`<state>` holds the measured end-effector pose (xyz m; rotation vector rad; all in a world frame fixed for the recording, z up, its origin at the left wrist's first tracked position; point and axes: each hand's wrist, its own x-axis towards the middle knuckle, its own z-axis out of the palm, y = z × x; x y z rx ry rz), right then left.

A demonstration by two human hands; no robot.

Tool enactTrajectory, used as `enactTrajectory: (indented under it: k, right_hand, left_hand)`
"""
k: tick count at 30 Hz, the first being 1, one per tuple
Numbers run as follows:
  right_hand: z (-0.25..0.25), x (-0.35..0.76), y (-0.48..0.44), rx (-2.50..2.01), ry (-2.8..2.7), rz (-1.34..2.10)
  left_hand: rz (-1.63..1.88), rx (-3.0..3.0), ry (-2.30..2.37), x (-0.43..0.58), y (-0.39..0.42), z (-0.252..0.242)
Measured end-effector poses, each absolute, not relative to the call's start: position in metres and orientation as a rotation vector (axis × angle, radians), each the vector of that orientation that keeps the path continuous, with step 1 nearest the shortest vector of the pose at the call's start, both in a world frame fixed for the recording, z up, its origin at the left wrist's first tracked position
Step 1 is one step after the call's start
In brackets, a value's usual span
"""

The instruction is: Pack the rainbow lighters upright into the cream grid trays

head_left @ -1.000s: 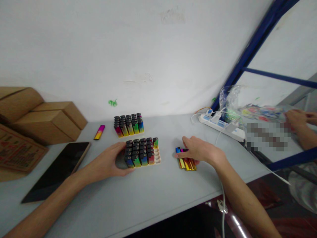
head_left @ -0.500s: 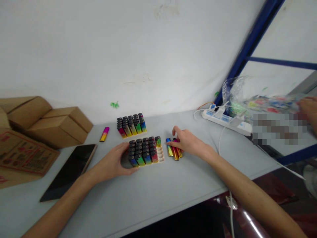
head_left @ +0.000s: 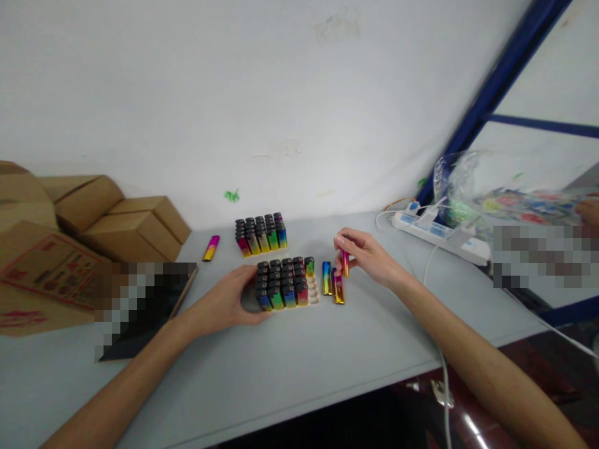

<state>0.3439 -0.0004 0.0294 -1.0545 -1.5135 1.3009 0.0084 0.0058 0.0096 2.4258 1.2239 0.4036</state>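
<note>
My left hand [head_left: 224,300] is closed around the left end of a white tray [head_left: 314,294] packed with upright black-topped lighters [head_left: 281,285]. Vacant slots show in its rightmost row, behind which one green-gold lighter stands. Between the fingertips of my right hand [head_left: 367,254] is a pink-and-gold lighter [head_left: 345,264], held roughly upright just right of the tray. Below it on the table lie a blue-and-gold lighter [head_left: 326,279] and another pink-gold lighter [head_left: 338,289]. My fingers hide part of the held lighter.
Behind stands a second block of lighters [head_left: 261,237], with a single lighter [head_left: 211,248] lying to its left. Cardboard boxes [head_left: 135,234] and a dark tablet [head_left: 150,318] are at left. A power strip [head_left: 442,237] with cables sits at right. Another person's hand [head_left: 588,212] touches a plastic bag.
My right hand has picked a pink-gold lighter up from the small pile and raised it slightly. The remaining loose lighters now lie apart. My left hand keeps its grip; the view has shifted left.
</note>
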Motion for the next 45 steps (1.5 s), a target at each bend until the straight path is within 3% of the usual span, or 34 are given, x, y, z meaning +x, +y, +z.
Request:
enactTrajectory:
  k: [10, 20, 45]
  right_hand:
    - [0.02, 0.326, -0.006, -1.01, -1.71, 1.089]
    - [0.012, 0.327, -0.002, -1.307, -1.816, 0.634]
    - [0.011, 0.331, 0.002, -1.28, -1.7, 0.675]
  left_hand:
    - [0.424, 2.422, 1.203, 0.007, 0.008, 0.005]
    - [0.475, 2.426, 1.221, 0.006, 0.008, 0.002]
    - [0.468, 2.438, 1.208, 0.003, 0.01, -0.002]
